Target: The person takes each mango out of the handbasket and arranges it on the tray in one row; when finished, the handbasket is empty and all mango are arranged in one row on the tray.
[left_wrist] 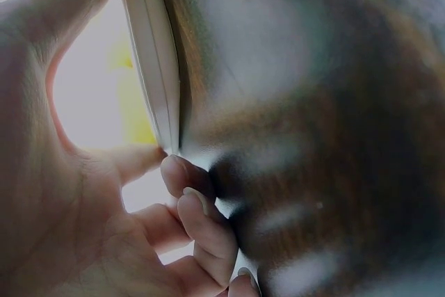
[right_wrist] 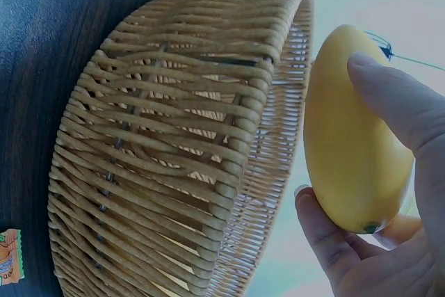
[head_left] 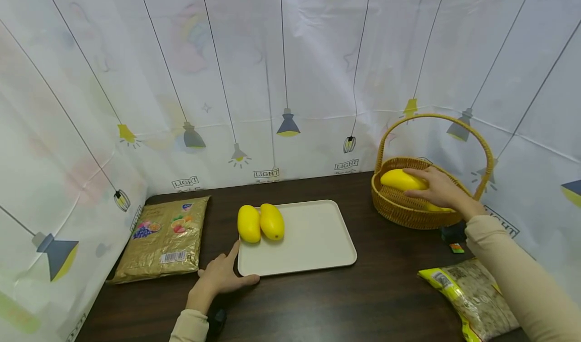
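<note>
We see our right hand (head_left: 433,186) clamped on a smooth, yellow, oval fruit (head_left: 399,179) just above the rim of a brown woven wicker basket (head_left: 401,212), where another yellow fruit (head_left: 438,208) lies. Our left hand (head_left: 222,274), thumb and forefinger spread apart, touches a cream rectangular tray (head_left: 313,241) at its near-left corner; two yellow oval fruits (head_left: 249,224) rest side by side on its left end.

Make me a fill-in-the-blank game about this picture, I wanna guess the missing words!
1. The right hand grips a fruit coloured ____.
2. The tray carries ____ fruits.
3. The bag beside the left hand is mostly ____.
4. Seen from the head camera, the basket stands to the tray's ____.

Missing words: yellow; two; gold; right.
</note>
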{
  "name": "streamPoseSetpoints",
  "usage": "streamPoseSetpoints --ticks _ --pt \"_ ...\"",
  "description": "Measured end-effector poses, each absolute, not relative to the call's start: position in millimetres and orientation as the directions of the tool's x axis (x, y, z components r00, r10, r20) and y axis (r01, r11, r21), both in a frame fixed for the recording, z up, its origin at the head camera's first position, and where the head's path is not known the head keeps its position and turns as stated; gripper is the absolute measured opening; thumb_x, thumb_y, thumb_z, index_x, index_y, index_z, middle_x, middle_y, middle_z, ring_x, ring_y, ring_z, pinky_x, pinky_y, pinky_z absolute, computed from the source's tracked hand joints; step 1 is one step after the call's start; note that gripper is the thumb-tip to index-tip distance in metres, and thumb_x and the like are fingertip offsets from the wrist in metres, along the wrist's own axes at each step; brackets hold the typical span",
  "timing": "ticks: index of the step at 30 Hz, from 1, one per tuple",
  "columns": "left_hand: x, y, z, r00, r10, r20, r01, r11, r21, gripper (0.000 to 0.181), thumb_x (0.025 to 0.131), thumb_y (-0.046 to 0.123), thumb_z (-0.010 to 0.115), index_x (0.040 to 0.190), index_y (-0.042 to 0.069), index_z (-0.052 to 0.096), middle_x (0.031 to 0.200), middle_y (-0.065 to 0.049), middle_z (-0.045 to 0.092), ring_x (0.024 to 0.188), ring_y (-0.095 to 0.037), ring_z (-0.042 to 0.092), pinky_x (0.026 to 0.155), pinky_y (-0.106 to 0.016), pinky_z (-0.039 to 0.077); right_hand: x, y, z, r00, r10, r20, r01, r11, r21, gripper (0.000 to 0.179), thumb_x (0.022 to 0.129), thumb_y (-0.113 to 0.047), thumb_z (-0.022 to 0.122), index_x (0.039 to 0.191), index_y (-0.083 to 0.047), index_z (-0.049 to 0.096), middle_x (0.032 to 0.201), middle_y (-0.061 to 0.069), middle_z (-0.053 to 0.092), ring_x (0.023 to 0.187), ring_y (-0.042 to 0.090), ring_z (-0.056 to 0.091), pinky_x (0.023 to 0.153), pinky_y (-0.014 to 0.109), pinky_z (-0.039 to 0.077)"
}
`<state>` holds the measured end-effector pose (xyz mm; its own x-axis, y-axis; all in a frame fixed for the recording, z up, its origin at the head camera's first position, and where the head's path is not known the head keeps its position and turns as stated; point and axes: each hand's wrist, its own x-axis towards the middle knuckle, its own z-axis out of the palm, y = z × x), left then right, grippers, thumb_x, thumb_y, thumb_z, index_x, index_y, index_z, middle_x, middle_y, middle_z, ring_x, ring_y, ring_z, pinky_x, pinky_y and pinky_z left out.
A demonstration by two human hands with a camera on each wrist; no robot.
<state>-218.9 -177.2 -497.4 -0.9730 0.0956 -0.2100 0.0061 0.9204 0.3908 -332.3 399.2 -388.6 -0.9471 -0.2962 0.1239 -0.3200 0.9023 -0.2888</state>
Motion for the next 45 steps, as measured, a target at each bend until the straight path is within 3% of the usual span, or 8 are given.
streamPoseSetpoints --ticks 9,15,19,27,37,45 --pt "-217.0 -178.3 -494.8 -0.966 0.096 -0.238 -0.005 0.919 0.394 0.116 0.072 0.077 0.07 0.163 0.027 0.017 0.146 -0.032 0.049 0.127 -0.055 0.053 0.094 -0.088 0.028 -326.7 388.3 -389.3 -0.943 -0.297 0.148 -0.328 0.904 -0.276 0.071 0.094 -0.043 0.068 0.152 -0.009 0.044 0.136 0.033 0.053 0.117 0.045 0.054 0.085 0.056 0.047" --pt "-216.6 -177.6 -493.3 -0.968 0.101 -0.23 0.004 0.921 0.389 0.116 0.073 0.076 0.071 0.163 0.027 0.017 0.145 -0.032 0.05 0.125 -0.055 0.054 0.093 -0.088 0.029 -322.1 376.1 -389.3 -0.923 -0.32 0.213 -0.369 0.893 -0.258 0.069 0.093 -0.041 0.071 0.149 -0.008 0.047 0.13 0.03 0.059 0.101 0.034 0.059 0.072 0.037 0.041" --pt "-217.4 -177.1 -494.5 -0.969 0.1 -0.228 0.003 0.92 0.392 0.116 0.072 0.077 0.071 0.163 0.028 0.017 0.146 -0.032 0.049 0.126 -0.055 0.053 0.093 -0.088 0.029 -320.6 364.8 -391.0 -0.908 -0.334 0.253 -0.4 0.872 -0.283 0.068 0.091 -0.038 0.073 0.147 -0.008 0.049 0.124 0.028 0.06 0.092 0.029 0.056 0.067 0.032 0.037" --pt "-220.0 -175.8 -494.5 -0.972 0.103 -0.212 0.01 0.917 0.399 0.117 0.071 0.078 0.071 0.162 0.028 0.018 0.143 -0.03 0.053 0.124 -0.052 0.056 0.091 -0.087 0.031 -322.4 339.2 -394.1 -0.909 -0.331 0.253 -0.402 0.856 -0.324 0.069 0.091 -0.04 0.073 0.147 -0.009 0.049 0.117 0.022 0.06 0.086 0.025 0.051 0.069 0.033 0.038" --pt "-218.3 -174.7 -494.0 -0.97 0.105 -0.218 0.009 0.916 0.401 0.117 0.071 0.078 0.071 0.162 0.028 0.019 0.143 -0.03 0.053 0.123 -0.052 0.056 0.092 -0.087 0.031 -326.9 289.7 -412.0 -0.905 -0.368 0.215 -0.424 0.829 -0.365 0.068 0.091 -0.044 0.072 0.145 -0.009 0.051 0.128 0.019 0.064 0.092 0.024 0.057 0.077 0.036 0.044" --pt "-216.6 -174.6 -491.7 -0.967 0.104 -0.233 0.004 0.918 0.396 0.116 0.072 0.076 0.072 0.163 0.026 0.018 0.144 -0.033 0.05 0.125 -0.056 0.054 0.092 -0.088 0.029 -331.7 243.6 -438.7 -0.896 -0.411 0.17 -0.443 0.794 -0.417 0.068 0.09 -0.045 0.074 0.146 -0.013 0.052 0.117 0.011 0.064 0.089 0.018 0.053 0.077 0.033 0.044"
